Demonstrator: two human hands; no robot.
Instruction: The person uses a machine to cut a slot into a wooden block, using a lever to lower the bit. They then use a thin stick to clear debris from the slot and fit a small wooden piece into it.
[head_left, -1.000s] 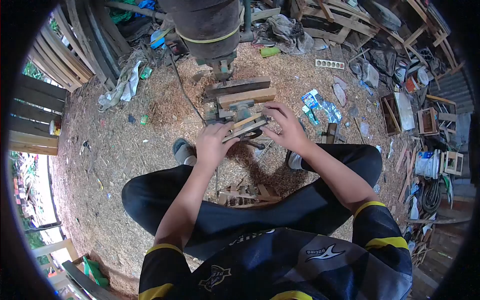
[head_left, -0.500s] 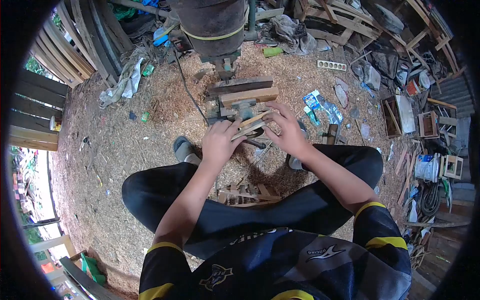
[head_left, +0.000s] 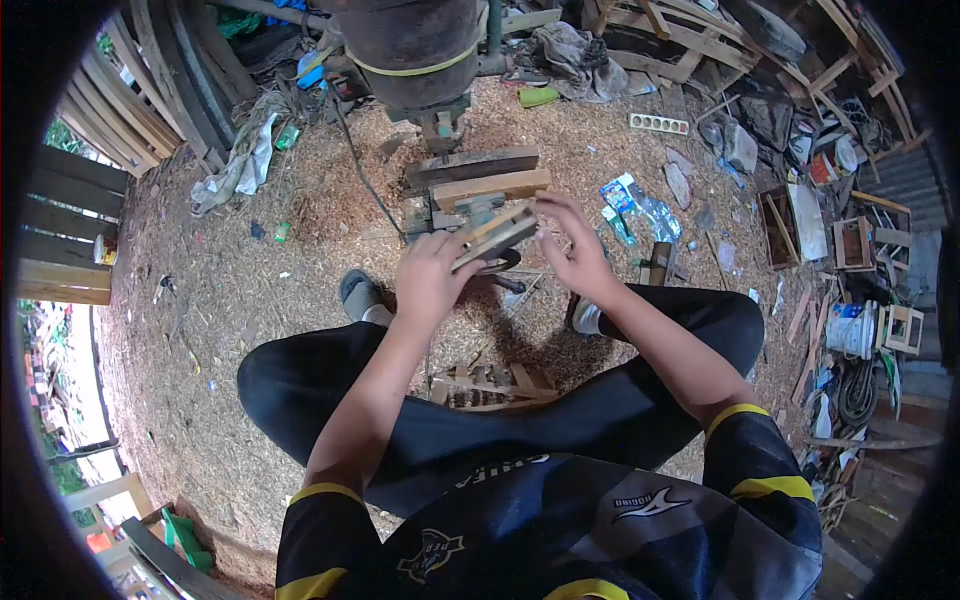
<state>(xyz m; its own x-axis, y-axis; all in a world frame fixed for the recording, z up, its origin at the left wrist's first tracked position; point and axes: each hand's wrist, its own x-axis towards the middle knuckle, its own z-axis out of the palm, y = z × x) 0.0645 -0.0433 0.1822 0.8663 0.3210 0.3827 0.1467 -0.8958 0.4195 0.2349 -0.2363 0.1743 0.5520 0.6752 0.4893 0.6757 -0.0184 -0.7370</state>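
A short wooden piece (head_left: 497,238), with a pale top and a darker side, is tilted between my hands. My left hand (head_left: 430,272) is closed on its left end. Beside its right end is my right hand (head_left: 578,250), with the thumb apart from the fingers; the fingertips are close to the wood. Just beyond lie two wooden blocks, a dark one (head_left: 472,166) and a lighter one (head_left: 492,188), on a metal vise (head_left: 478,205). Above them stands a machine with a large dark cylinder (head_left: 410,55) and a yellow band.
Sawdust covers the ground (head_left: 230,310). A black cable (head_left: 365,175) runs left of the vise. Wood scraps (head_left: 495,385) lie between my legs. On the right are a power strip (head_left: 658,123), plastic packaging (head_left: 640,208) and a white bucket (head_left: 852,332).
The wooden piece has turned so that its darker side shows more. My right hand has opened somewhat and its fingers have shifted at the piece's right end. The view has shifted slightly.
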